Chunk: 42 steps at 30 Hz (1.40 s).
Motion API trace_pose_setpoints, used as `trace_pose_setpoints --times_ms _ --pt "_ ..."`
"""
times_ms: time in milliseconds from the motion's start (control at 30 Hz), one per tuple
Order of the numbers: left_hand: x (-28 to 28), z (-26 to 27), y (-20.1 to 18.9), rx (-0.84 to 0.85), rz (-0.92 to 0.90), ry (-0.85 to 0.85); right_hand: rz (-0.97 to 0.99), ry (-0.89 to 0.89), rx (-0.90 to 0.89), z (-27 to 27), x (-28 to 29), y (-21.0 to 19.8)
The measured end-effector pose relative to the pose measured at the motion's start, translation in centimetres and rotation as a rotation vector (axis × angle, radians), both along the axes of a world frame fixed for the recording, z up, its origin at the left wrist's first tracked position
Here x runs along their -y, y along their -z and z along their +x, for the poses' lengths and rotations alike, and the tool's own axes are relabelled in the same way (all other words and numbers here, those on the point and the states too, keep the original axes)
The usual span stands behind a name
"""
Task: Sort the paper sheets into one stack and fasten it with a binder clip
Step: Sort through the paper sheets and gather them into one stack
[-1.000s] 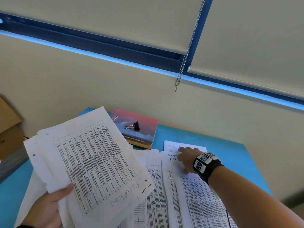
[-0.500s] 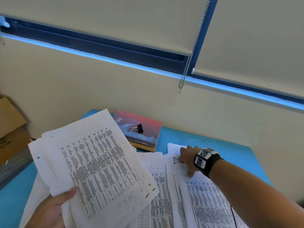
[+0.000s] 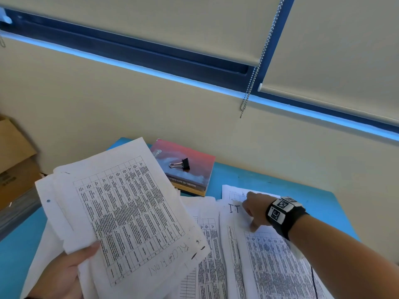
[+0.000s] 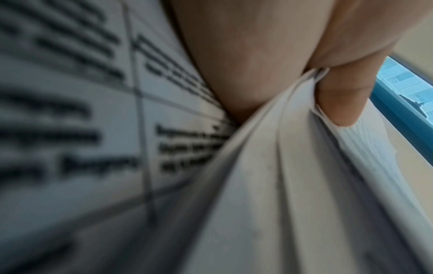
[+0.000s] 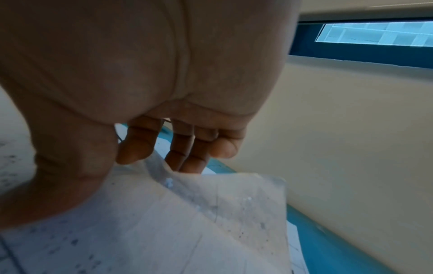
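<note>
My left hand (image 3: 86, 253) holds up a thick, uneven stack of printed sheets (image 3: 129, 212) at the left, thumb on top and fingers hidden beneath. The left wrist view shows that hand (image 4: 293, 46) squeezing the stack (image 4: 281, 185). Loose printed sheets (image 3: 211, 244) lie overlapping on the blue table (image 3: 313, 203). My right hand (image 3: 254, 210) reaches to their far end. Its thumb lies on one sheet (image 3: 269, 255). In the right wrist view, my right hand (image 5: 140, 148) has its fingers behind the raised corner of that sheet (image 5: 211, 213). A black binder clip (image 3: 181, 165) lies apart from both hands.
The clip rests on a red-covered book (image 3: 200, 169) at the table's back, by the wall. Cardboard boxes (image 3: 13, 160) stand off the table's left side. A blind chain (image 3: 254, 72) hangs down the wall above the table.
My right hand has shifted slightly on the far end of the sheets, and its thumb now points down onto one sheet whose edge has risen. The left hand's stack has barely moved.
</note>
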State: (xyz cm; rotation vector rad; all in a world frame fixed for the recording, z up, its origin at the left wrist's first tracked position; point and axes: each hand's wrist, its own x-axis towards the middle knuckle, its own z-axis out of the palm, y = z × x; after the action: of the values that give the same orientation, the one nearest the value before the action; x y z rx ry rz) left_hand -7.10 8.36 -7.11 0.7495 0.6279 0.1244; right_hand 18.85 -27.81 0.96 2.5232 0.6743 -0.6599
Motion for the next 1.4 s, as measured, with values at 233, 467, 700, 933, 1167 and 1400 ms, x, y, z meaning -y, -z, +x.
trace_pose_setpoints --times_ms 233,467,700,933,1167,1400 --pt "0.3 -0.1 -0.4 0.008 0.014 -0.007 0.093 0.027 -0.002 -0.5 0.0 -0.1" --pt "0.3 -0.3 -0.6 0.025 0.007 0.012 0.144 0.153 0.021 -0.6 0.3 -0.1" --pt "0.1 -0.4 -0.3 0.065 0.023 0.045 0.28 0.301 -0.03 -1.7 2.4 -0.6" --pt "0.0 -0.2 0.2 0.043 0.027 0.019 0.212 0.371 -0.114 -2.5 3.8 -1.2" --pt "-0.3 -0.1 0.4 0.043 0.053 0.019 0.142 0.335 -0.14 -4.4 3.1 -0.3" --pt "-0.3 -0.1 0.4 0.023 0.05 0.021 0.271 0.307 -0.036 -4.6 4.4 -4.5"
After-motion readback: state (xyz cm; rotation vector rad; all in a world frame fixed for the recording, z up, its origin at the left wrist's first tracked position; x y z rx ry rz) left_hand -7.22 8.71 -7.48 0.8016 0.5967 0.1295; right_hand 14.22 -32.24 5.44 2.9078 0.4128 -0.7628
